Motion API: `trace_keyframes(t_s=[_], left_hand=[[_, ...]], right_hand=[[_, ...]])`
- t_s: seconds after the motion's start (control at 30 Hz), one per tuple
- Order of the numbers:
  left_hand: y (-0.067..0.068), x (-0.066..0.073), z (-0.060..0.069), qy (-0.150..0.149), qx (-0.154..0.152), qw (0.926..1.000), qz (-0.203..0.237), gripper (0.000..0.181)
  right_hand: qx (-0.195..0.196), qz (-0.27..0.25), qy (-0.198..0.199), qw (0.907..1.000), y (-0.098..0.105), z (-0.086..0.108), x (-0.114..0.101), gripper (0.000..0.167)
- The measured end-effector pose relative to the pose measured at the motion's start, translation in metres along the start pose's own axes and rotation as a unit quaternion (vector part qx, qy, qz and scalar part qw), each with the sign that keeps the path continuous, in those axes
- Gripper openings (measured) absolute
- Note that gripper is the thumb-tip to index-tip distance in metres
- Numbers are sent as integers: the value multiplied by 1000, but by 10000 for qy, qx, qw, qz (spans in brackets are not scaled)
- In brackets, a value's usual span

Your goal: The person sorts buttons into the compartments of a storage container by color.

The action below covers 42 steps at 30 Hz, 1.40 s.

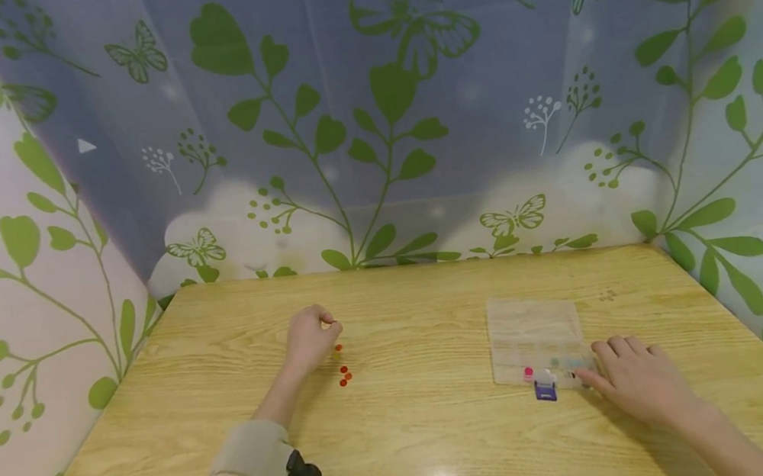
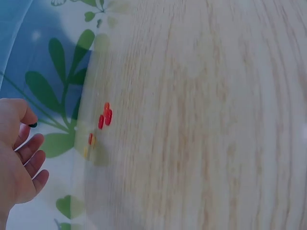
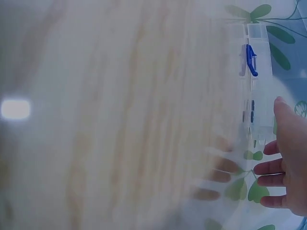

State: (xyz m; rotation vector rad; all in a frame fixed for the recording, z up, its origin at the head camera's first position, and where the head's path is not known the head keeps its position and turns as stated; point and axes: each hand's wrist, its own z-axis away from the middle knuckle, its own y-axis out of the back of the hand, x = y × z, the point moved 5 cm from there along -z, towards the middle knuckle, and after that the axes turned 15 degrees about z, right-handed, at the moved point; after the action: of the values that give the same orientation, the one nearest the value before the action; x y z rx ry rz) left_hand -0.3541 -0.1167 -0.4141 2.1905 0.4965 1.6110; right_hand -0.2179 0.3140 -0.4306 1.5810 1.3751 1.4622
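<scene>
My left hand (image 1: 310, 338) is raised over the left part of the table, pinching a small dark green piece (image 2: 32, 125) between thumb and forefinger. Close below it lie several small red discs (image 1: 344, 376), with a yellow piece (image 1: 335, 356) among them. My right hand (image 1: 636, 376) is at the right end of a clear compartment box (image 1: 504, 368), fingers spread and fairly straight, holding nothing. Its thumb lies by the box's front corner; whether it touches cannot be told. The box's lid (image 1: 533, 319) is folded back, and a blue latch (image 1: 545, 390) hangs at its front.
A pink piece (image 1: 528, 372) shows in one compartment of the box. Some tiny pale pieces (image 1: 608, 294) lie behind the right hand. A patterned curtain (image 1: 380, 223) hangs along the back edge of the wooden table (image 1: 435, 432). A black device (image 1: 304, 475) sits at the left sleeve.
</scene>
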Motion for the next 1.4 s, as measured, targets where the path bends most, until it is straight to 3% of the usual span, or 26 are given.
trace_keyframes(t_s=[0.23, 0.53, 1.0, 1.4], left_hand=[[-11, 14, 1, -91, -157, 9990, 399, 10], [-34, 42, 10, -286, -636, 9950, 711, 5], [-65, 69, 18, -957, -1135, 9812, 1235, 5], [-95, 86, 24, -1458, -1550, 9623, 1692, 5]], right_hand=[[-62, -17, 66, 10000, 1, 0, -1, 44], [-235, -143, -41, 9996, 1, -3, 0, 51], [-257, -308, -13, 9992, 3, -3, 0, 53], [-293, -345, 6, 9990, 2, -1, 0, 52]])
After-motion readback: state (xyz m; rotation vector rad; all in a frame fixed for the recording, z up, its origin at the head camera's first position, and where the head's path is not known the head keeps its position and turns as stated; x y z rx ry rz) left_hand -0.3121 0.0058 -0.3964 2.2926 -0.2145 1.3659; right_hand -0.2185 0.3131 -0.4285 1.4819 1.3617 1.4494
